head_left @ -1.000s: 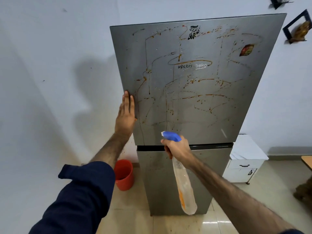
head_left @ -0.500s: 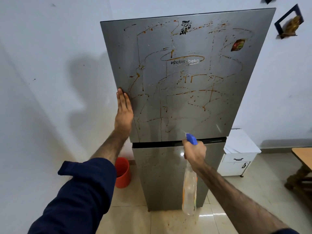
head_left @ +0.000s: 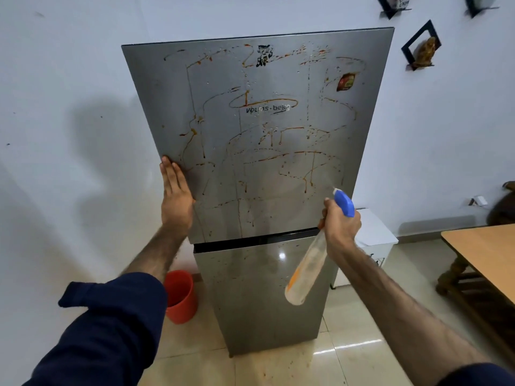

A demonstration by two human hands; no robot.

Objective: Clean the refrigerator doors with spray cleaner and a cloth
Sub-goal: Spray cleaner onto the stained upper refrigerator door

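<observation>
Tall grey steel refrigerator upper door (head_left: 259,140), streaked with brown drips, now sprayed further right: right hand (head_left: 340,227) gripping clear spray bottle with blue trigger head (head_left: 309,263), shifted from centre to right edge. Left hand (head_left: 175,196) still flat, fingers straight, on left edge. No cloth visible. Wooden worktop (head_left: 487,254) crowding right; red bucket (head_left: 181,296) low left.

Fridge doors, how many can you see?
2. The upper door is streaked with brown stains, with the left hand flat on its edge. The lower door sits below it, beside the red bucket.
</observation>
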